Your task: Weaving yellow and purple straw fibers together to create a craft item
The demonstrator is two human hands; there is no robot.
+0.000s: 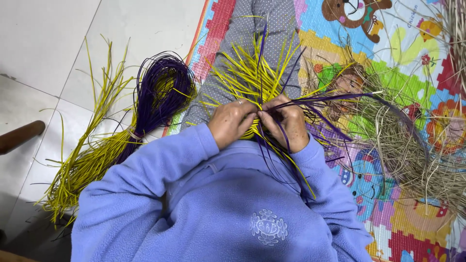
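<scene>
A half-woven piece of yellow and purple cane strips rests on my lap, its loose yellow ends fanning away from me. My left hand grips the woven yellow edge near my body. My right hand pinches purple strips beside it; more purple strips trail off to the right and down over my sleeve. The two hands touch at the fingertips. What lies under my palms is hidden.
On the white tiled floor to the left lie a bundle of yellow strips and a coil of purple strips. A pile of pale dry straw covers the colourful foam play mat on the right. A brown wooden piece juts in at far left.
</scene>
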